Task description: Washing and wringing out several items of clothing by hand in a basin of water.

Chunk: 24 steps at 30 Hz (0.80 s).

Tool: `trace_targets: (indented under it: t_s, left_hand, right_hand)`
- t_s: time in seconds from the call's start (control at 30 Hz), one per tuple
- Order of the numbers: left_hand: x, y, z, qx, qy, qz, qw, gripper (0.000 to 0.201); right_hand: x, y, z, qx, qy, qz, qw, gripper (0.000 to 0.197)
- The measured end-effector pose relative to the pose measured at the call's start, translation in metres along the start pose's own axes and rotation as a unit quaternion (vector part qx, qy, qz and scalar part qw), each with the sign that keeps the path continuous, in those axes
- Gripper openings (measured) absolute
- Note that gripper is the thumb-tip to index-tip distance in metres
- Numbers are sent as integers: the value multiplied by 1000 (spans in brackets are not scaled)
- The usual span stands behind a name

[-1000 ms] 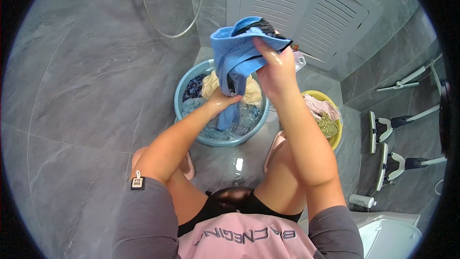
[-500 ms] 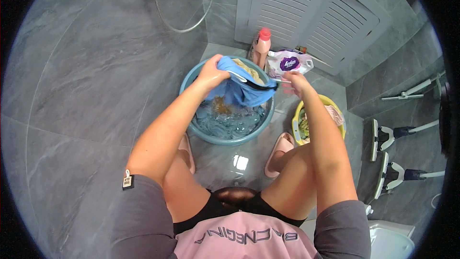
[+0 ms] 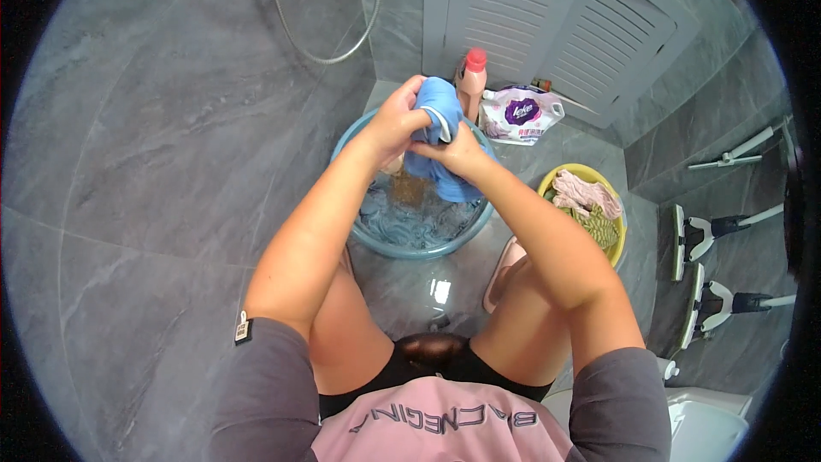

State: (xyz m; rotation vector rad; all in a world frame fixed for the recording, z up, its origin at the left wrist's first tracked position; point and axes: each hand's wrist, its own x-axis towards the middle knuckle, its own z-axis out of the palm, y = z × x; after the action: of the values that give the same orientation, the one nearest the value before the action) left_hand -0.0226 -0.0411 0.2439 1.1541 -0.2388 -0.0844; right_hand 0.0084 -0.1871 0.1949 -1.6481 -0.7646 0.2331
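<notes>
From where I stand, the grey tiled floor (image 3: 171, 162) runs to its far edge beneath the slatted grey doors (image 3: 517, 13), with a metal shower hose (image 3: 369, 0) looping down near the far-left corner. Just short of that corner sits a blue basin (image 3: 412, 251) of water, both forearms reaching across its near half and hiding parts of its rim. A smaller yellow basin (image 3: 578, 168) stands apart toward the floor's right edge, holding pink and green cloths. By the floor's far edge, just beyond the blue basin's far-right rim, are a white-and-purple pouch (image 3: 520, 115) and a red-capped bottle (image 3: 471, 84), partly hidden. Above the blue basin, a bunched blue cloth (image 3: 438, 103) is between the hands: the left hand (image 3: 398, 124) clenches its upper part, while the right hand (image 3: 462, 152), fingers partly out of sight, grips just below, loose folds hanging toward the basin's right rim.
</notes>
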Motion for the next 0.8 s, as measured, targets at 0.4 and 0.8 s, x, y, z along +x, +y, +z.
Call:
trace_targets:
  t_s: [0.4, 0.8]
  left_hand:
    - [16, 0, -16, -60, -260, -45, 963, 92]
    - [22, 1, -15, -118, -56, -53, 990, 19]
  right_hand:
    - [-14, -2, 4, 369, -168, 277, 871, 35]
    - [-2, -13, -7, 337, -281, 191, 878, 42]
